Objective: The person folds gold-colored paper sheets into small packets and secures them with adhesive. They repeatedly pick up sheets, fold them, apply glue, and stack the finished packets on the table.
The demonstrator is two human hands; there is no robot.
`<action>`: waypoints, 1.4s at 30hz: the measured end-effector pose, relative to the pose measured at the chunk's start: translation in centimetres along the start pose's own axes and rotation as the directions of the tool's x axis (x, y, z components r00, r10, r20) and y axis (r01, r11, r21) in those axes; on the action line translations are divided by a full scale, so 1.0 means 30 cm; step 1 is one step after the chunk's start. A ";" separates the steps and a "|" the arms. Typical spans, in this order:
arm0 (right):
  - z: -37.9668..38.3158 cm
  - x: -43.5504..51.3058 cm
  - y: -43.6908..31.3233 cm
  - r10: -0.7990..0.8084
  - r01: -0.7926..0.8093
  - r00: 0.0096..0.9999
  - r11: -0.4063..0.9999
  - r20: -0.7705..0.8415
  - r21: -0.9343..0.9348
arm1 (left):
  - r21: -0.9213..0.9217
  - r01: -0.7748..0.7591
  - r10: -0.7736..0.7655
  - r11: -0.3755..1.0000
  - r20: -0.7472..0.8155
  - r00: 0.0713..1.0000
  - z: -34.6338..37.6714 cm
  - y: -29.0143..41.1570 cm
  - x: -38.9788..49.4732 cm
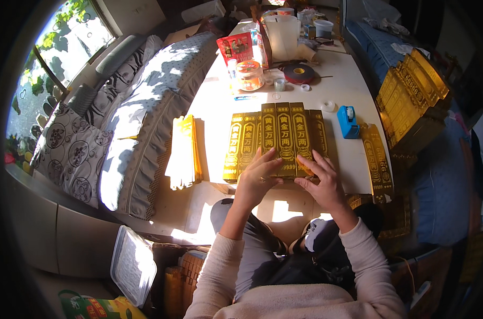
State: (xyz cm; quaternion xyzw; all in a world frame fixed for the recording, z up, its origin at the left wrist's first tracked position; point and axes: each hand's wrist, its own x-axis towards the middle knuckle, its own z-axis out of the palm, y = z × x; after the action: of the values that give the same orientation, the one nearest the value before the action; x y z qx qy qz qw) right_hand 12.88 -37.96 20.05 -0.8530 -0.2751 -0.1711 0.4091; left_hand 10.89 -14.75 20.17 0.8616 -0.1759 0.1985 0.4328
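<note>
Three long gold paperboard boxes (pixel 283 137) stand side by side, raised above other gold boxes (pixel 241 139) at the near edge of the white table. My left hand (pixel 259 173) is at the near left corner of the raised three, its fingers over the top and its thumb by the near end. On the near right corner rests my right hand (pixel 321 177), in a similar grip with the fingers spread. Both palms and the undersides of the boxes are hidden. Black print covers the box tops.
A stack of folded gold sleeves (pixel 183 153) lies at the table's left edge. To the right are a blue tape dispenser (pixel 348 123) and a flat gold sheet (pixel 375 159). Farther back sit a tape roll (pixel 298 73), an orange-lidded jar (pixel 249 75) and a plastic pitcher (pixel 281 38). More gold boxes (pixel 409 99) fill the right side.
</note>
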 end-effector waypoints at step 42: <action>-0.018 0.004 -0.030 -0.023 0.023 1.000 0.993 0.003 -0.116 | 0.327 -0.021 0.016 0.945 0.017 1.000 -0.017 0.032 -0.008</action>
State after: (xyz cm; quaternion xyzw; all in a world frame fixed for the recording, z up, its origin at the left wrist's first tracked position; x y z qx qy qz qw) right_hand 12.39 -37.91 20.98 -0.8723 -0.2747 -0.1907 0.3568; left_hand 10.12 -14.85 20.96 0.9211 -0.1517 0.2227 0.2809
